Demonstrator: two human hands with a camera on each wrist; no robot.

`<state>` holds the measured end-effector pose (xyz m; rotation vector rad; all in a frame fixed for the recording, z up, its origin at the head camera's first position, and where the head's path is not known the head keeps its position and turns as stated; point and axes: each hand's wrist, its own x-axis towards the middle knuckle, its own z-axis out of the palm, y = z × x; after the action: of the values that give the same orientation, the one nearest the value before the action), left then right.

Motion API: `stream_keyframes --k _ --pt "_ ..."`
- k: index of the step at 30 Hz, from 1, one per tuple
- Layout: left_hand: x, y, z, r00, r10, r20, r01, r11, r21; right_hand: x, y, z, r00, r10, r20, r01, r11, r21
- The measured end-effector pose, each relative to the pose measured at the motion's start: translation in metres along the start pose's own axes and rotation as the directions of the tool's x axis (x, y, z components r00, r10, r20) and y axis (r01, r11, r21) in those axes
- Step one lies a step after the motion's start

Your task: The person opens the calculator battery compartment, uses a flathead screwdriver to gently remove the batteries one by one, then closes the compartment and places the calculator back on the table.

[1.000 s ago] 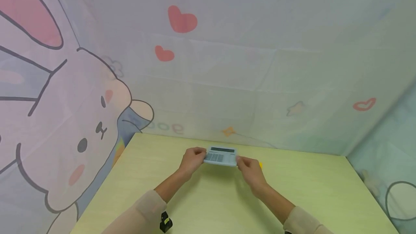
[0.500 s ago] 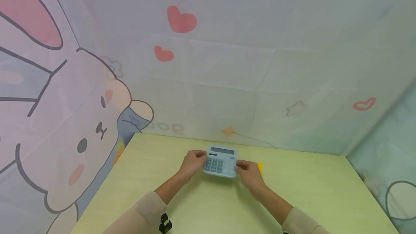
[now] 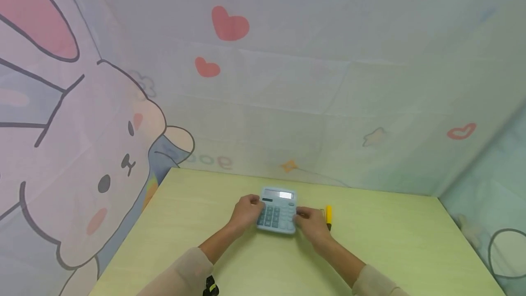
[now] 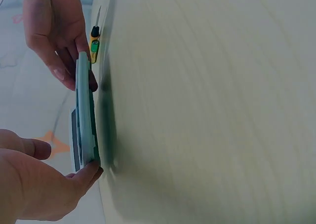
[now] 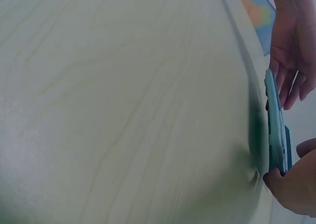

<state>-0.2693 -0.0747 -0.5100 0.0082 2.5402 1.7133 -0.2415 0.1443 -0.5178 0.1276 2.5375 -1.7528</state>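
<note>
A pale blue calculator (image 3: 277, 211) is held between both hands, close over the table, its keys and display facing up in the head view. My left hand (image 3: 245, 214) grips its left edge. At the opposite edge, my right hand (image 3: 313, 224) holds it with thumb and fingers. The left wrist view shows the calculator (image 4: 85, 110) edge-on, with left fingertips under its near end and that thumb raised apart from it. From the right wrist, the calculator (image 5: 276, 123) also appears edge-on, its shadow falling on the tabletop beside it.
Just right of my right hand lies a screwdriver (image 3: 328, 215) with a yellow handle and black collar. A pale yellow-green table (image 3: 394, 241) spreads beneath. Behind it hangs a printed cloth (image 3: 287, 104) with hearts and a rabbit. A black object (image 3: 211, 286) shows by the left sleeve.
The calculator has tipped so its face shows more fully to the head camera, and it has come slightly lower. Both hands moved with it; glare now brightens its display.
</note>
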Motion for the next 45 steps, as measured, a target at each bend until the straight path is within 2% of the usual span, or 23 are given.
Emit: stream_keyframes --k 13,19,26,32,34,36,40,42,45 --pt "-0.003 0.001 0.007 1.000 -0.002 0.008 0.001 1.000 0.028 -0.003 0.002 0.002 0.999 0.035 0.027 -0.035 0.999 -0.003" --pt "-0.006 0.001 0.006 0.999 0.034 0.037 -0.035 0.999 0.009 -0.003 0.000 0.000 0.997 0.053 0.064 -0.053 0.999 0.006" --pt "-0.007 0.004 0.007 0.997 0.060 0.050 -0.065 0.993 0.096 -0.002 -0.003 -0.003 0.992 0.081 0.100 -0.082 0.997 0.007" --pt "-0.009 0.011 0.005 0.990 0.068 0.127 -0.086 0.987 0.138 -0.004 -0.004 -0.003 0.988 0.076 0.131 -0.083 0.995 0.052" --pt "-0.009 0.015 0.002 0.982 0.078 0.174 -0.108 0.979 0.170 -0.005 -0.006 -0.005 0.984 0.058 0.166 -0.071 0.995 0.072" --pt "-0.007 0.018 -0.002 0.967 0.099 0.235 -0.147 0.970 0.193 -0.006 -0.008 -0.009 0.978 0.040 0.206 -0.059 0.995 0.082" --pt "-0.005 0.028 -0.013 0.924 0.094 0.370 -0.184 0.959 0.215 -0.010 -0.014 -0.023 0.958 0.012 0.287 -0.024 0.999 0.039" --pt "-0.005 0.033 -0.018 0.906 0.073 0.417 -0.199 0.943 0.268 -0.012 -0.016 -0.033 0.948 0.008 0.320 -0.003 1.000 -0.016" --pt "-0.004 0.041 -0.025 0.882 0.059 0.467 -0.255 0.894 0.368 -0.015 -0.017 -0.051 0.928 -0.001 0.372 0.039 0.995 -0.095"
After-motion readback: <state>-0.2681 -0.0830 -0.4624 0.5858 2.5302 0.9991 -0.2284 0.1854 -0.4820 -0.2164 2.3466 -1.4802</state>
